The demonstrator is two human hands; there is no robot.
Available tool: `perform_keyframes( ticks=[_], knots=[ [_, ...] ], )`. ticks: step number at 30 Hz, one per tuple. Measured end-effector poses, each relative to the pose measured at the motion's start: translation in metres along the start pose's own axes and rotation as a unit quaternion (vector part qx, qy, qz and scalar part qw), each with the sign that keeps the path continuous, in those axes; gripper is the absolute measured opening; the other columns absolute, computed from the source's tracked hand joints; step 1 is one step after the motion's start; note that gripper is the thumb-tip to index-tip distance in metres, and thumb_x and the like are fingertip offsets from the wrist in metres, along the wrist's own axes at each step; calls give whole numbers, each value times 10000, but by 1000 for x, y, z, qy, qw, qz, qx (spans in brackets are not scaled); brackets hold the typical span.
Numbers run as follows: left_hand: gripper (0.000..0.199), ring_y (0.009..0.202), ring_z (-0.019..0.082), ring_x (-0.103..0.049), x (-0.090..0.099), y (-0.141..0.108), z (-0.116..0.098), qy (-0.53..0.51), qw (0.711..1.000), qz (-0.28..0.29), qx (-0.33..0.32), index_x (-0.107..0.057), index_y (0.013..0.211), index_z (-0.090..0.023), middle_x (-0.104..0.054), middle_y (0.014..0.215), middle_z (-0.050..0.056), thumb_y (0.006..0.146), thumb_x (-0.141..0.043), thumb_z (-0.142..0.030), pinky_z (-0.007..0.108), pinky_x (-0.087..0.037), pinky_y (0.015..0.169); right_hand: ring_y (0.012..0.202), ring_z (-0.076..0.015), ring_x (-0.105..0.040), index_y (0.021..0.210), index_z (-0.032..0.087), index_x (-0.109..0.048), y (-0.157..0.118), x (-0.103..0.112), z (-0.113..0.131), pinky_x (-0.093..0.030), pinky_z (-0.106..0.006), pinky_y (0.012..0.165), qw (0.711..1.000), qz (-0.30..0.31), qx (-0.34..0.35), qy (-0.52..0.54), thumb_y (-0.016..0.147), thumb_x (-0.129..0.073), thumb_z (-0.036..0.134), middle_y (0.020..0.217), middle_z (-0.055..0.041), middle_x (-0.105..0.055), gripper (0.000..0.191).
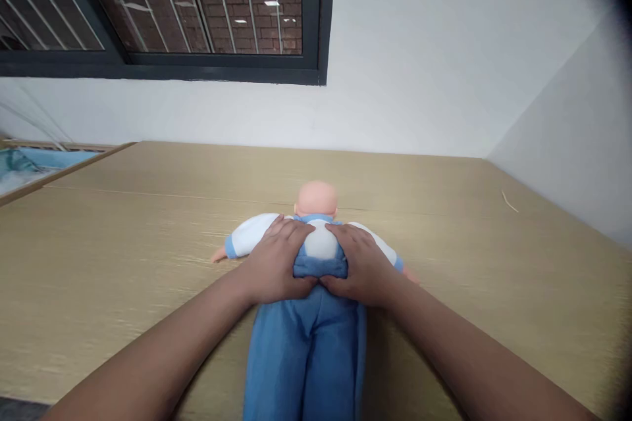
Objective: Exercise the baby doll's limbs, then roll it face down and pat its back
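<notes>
A baby doll (284, 355) in blue dungarees and a white long-sleeved top with blue cuffs lies face down, its bald head pointing away from me. Its arms stretch out to both sides. Across the left side of its back lies my left hand (282, 260), flat, with the thumb spread from the fingers. My right hand (358, 263) rests the same way on the right side. Both thumbs reach inward to the doll's waist, where their tips nearly meet. Neither hand wraps around the doll. Its face is hidden, and its feet are out of view.
The doll lies on a wide light-wood surface (148, 210) that meets a white wall (409, 52). A dark-framed, barred window (313, 13) is at upper left. A thin pale strip (508, 200) lies at right; blue material (64, 158) shows beyond the left edge.
</notes>
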State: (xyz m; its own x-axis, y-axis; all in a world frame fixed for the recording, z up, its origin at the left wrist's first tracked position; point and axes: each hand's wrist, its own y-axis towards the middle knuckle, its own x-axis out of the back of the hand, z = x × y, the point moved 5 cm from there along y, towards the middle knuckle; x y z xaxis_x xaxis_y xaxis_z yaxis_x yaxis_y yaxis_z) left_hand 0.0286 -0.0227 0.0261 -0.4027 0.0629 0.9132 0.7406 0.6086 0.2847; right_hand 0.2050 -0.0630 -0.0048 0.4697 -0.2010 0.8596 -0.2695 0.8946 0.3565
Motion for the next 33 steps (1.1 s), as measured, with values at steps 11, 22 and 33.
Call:
perform_keyframes(
  ticks=[11,22,33],
  knots=[
    [603,1423,363,-329,3,-24,6,25,996,-82,-7,-440,1450,-170,-337,1555,177,942,-592,-457,567,-320,1152,1444,-370,-303,1463,136,-427,-15,2,5,-293,-586,1177,993,-92,47,-55,824,-664,582,1546,-165,-373,814],
    [550,693,246,-591,20,-28,20,61,977,31,203,-618,773,-210,-644,740,51,979,-363,-653,337,-351,599,1319,-337,-492,1539,238,-330,-25,14,11,-514,-526,998,994,12,-104,-30,974,-463,545,1556,-103,-373,657],
    [628,1002,308,-651,-10,-25,51,-237,938,105,229,-709,1032,-202,-722,1083,75,949,-376,-728,364,-473,848,1388,-370,-432,1601,352,-89,-28,-4,10,-416,-577,1097,986,60,-147,60,993,-412,569,1668,-25,-4,722]
  ],
)
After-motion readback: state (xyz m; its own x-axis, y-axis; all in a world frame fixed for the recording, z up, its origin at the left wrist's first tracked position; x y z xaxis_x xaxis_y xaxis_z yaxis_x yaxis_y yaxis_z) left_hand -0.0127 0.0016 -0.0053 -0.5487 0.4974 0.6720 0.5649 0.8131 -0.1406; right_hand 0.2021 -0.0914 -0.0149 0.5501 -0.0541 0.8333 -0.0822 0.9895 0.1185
